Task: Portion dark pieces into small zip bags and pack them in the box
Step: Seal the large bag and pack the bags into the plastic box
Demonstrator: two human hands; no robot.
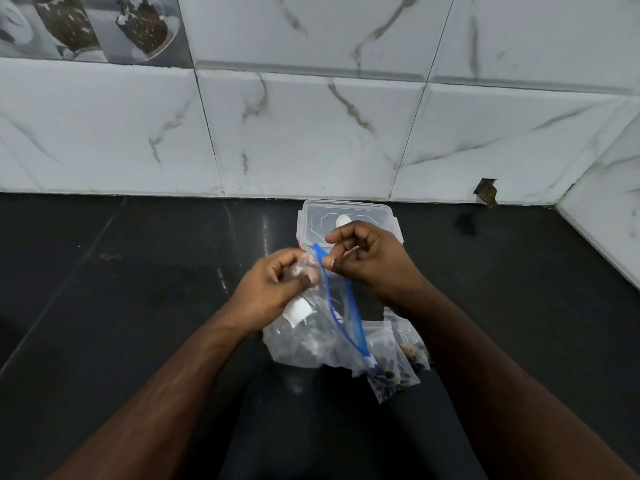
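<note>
**Holding the big zip bag by its blue top**

Pinching the blue strip, the right hand [367, 258] holds one side of the big zip bag [311, 337]. The left hand [273, 289] grips the other side. Dark pieces [308, 344] sit inside. Small bags [391, 362] lie just beside it on the black counter [104, 289]. The clear box [346, 216] sits by the back edge, lid on.
</note>
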